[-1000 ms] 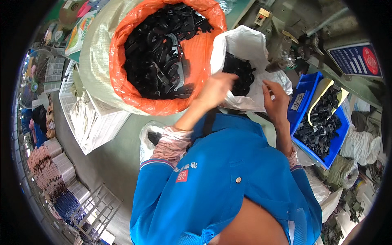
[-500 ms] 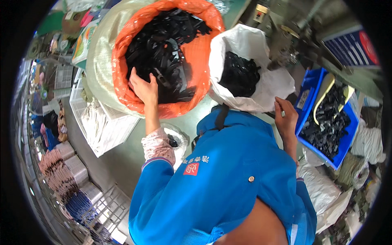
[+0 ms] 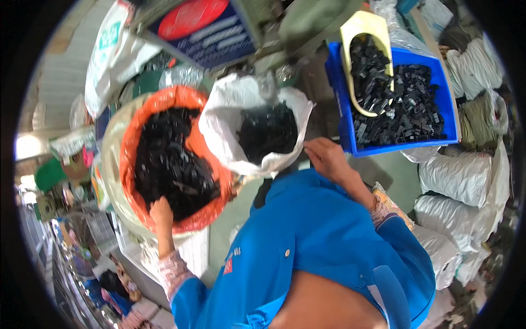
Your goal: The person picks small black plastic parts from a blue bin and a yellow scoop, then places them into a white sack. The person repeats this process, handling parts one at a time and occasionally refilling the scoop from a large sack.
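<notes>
A person in a blue jacket (image 3: 323, 241) leaned over two open sacks of black parts. The left hand (image 3: 161, 211) reached into the orange sack (image 3: 134, 148) at the left, its fingers curled down among the black parts (image 3: 170, 164) at the near edge of the heap; whether they had closed on any piece could not be told. The right hand (image 3: 327, 157) rested at the near right rim of the white sack (image 3: 222, 118), fingers bent and loosely together, touching or pinching the rim, though the grip itself was hidden. That sack, just right of the orange one and touching it, held a smaller dark pile (image 3: 267, 131). Farther right stood a blue bin (image 3: 342, 98) of similar parts with a pale yellow scoop (image 3: 364, 24) lying in its far corner. White filled bags (image 3: 457, 181) lay stacked at the right.
</notes>
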Tool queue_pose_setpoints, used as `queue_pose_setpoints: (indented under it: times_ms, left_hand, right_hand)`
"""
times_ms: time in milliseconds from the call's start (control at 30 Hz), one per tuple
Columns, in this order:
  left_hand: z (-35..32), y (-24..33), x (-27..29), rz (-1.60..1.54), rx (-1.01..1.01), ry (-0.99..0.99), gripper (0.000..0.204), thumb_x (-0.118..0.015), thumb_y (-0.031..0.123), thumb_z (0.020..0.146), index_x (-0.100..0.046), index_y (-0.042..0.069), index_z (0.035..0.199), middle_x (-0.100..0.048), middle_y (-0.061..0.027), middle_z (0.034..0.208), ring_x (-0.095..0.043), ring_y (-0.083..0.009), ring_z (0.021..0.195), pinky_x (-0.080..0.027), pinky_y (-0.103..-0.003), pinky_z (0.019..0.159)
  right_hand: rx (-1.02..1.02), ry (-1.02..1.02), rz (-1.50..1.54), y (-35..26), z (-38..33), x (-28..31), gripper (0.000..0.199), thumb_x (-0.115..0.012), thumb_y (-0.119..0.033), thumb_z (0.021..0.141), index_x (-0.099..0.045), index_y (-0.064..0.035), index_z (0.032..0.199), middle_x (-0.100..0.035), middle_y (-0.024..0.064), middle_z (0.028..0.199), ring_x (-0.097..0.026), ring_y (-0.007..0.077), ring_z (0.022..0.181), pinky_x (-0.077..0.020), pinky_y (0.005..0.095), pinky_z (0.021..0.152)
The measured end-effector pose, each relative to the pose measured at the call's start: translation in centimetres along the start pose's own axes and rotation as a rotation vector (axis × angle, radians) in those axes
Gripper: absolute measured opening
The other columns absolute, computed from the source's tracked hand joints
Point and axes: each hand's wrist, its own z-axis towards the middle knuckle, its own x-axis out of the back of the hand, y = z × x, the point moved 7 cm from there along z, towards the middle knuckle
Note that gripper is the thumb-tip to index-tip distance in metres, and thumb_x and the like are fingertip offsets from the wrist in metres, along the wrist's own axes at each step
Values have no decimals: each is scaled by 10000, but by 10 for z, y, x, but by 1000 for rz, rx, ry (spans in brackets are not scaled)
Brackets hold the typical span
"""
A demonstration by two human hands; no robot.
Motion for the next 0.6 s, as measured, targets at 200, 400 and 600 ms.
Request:
queue_pose_setpoints:
  times_ms: [200, 400, 600]
  left_hand:
    - [-21, 15, 145, -1029, -48, 445, 359, -481, -65, 878, -516, 19, 1224, -691, -222, 910, -708, -361, 880, -545, -400, 760]
    - [-43, 283, 217, -1166, -756, 63, 404, -457, -88, 868, -512, 37, 1248, -665, -233, 1015, -699, -356, 892, -530, -386, 786]
    - [-55, 403, 233, -1345, -1021, -180, 377, -670, 70, 795, -533, 10, 1142, -661, -137, 934, -639, -156, 888, -503, -295, 771]
  right_hand:
    - [-115, 20, 472, -5, 24, -6, 227, -653, -89, 908, -674, -24, 1125, -683, 94, 942, -666, 224, 861, -529, 339, 746]
    - [-104, -22, 649, -31, 26, 10, 294, -659, -125, 927, -634, -40, 1208, -650, 84, 1059, -630, 154, 912, -496, 300, 716]
    - [-318, 211, 486, 11, -22, 50, 224, -692, -174, 890, -688, -18, 1050, -686, 141, 921, -674, 237, 778, -528, 343, 671]
